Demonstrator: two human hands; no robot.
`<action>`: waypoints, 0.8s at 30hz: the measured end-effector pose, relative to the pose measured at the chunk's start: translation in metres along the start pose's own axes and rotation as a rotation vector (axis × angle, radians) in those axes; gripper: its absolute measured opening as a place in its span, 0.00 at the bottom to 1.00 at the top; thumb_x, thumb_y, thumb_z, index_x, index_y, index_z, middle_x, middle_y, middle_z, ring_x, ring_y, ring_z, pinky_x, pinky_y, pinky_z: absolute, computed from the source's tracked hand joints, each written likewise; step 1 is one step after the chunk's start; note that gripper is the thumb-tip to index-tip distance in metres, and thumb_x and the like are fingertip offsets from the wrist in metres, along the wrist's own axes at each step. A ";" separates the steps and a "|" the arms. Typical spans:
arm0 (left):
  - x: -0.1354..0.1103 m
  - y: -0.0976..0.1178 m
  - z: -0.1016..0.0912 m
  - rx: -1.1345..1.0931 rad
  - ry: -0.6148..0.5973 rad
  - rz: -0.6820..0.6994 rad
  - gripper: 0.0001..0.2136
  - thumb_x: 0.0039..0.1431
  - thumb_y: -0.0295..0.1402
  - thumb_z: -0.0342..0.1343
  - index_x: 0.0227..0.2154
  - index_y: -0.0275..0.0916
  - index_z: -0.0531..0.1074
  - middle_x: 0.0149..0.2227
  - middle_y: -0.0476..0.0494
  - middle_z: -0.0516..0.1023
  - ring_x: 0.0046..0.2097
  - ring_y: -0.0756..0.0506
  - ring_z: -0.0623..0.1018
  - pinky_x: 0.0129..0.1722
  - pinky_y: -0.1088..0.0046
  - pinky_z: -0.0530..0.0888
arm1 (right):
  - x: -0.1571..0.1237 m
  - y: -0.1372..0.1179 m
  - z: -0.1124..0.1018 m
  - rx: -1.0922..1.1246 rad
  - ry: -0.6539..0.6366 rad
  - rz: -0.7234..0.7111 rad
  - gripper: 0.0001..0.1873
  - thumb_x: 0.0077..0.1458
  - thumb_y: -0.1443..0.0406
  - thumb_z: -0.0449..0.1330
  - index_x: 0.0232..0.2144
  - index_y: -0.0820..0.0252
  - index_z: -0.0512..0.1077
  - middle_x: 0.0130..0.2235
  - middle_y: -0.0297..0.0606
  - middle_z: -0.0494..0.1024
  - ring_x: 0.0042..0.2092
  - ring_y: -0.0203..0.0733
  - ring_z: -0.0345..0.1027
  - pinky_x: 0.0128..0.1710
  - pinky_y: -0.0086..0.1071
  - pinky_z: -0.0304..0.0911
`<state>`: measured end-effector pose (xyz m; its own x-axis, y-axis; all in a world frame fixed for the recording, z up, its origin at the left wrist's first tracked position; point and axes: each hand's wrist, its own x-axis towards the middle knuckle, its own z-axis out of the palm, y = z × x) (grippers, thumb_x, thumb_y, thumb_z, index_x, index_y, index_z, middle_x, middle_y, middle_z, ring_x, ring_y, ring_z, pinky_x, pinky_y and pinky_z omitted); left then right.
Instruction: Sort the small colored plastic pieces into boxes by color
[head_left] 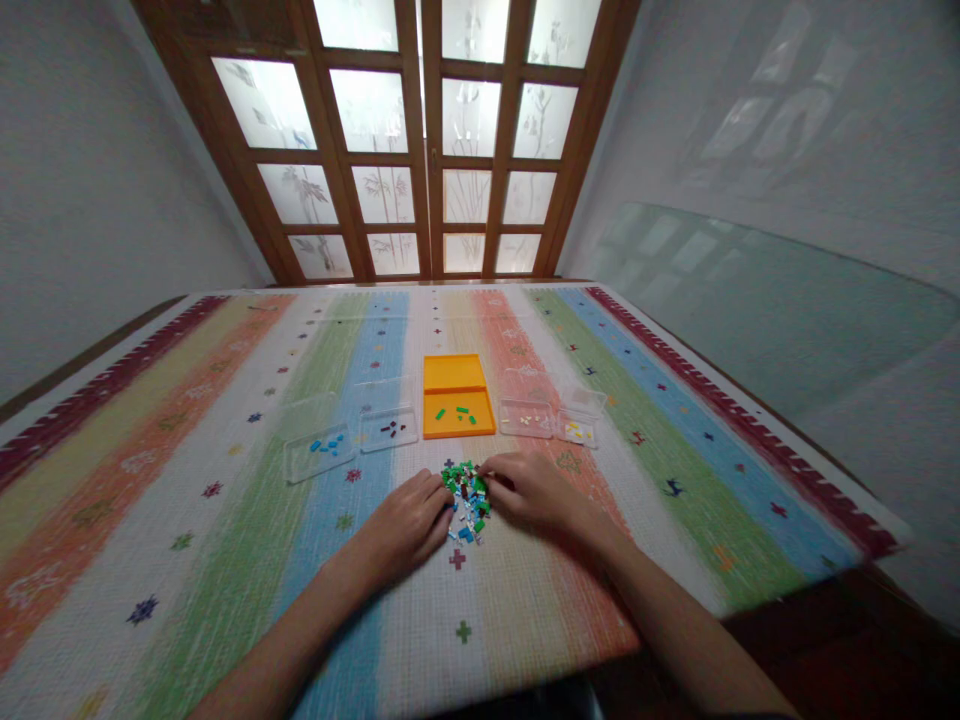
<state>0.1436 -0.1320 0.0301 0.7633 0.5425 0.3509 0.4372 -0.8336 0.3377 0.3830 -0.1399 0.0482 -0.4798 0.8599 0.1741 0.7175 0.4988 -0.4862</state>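
A small heap of tiny building bricks (469, 500) in green, blue, white and dark brown lies on the striped tablecloth between my hands. At its left edge rests my left hand (411, 513), fingers curled and pressed together against the bricks. My right hand (534, 490) reaches the heap from the right, its index finger and thumb bent together at the upper edge. Whatever either hand's fingertips hold is too small or hidden to make out. Beyond the heap, an open orange case (459, 434) has several green bricks in its near half.
Left of the case stand a clear box (286, 465) with blue bricks and another clear box (363, 432) with dark bricks. To its right, a clear box (551, 428) has pale pieces, and a smaller one (594, 440) yellow and white ones. A wooden glazed door (429, 150) stands behind the table.
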 end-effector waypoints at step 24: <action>-0.049 -0.110 -0.076 0.193 0.220 -0.591 0.16 0.65 0.44 0.43 0.33 0.42 0.71 0.36 0.38 0.77 0.42 0.36 0.76 0.50 0.51 0.73 | -0.003 0.005 0.003 -0.015 -0.001 0.009 0.12 0.59 0.72 0.54 0.37 0.61 0.78 0.36 0.42 0.83 0.34 0.39 0.73 0.36 0.31 0.60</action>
<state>0.0227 -0.0591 0.0422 0.2627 0.9060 0.3319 0.8457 -0.3818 0.3729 0.3868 -0.1405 0.0429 -0.4740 0.8642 0.1687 0.7294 0.4927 -0.4747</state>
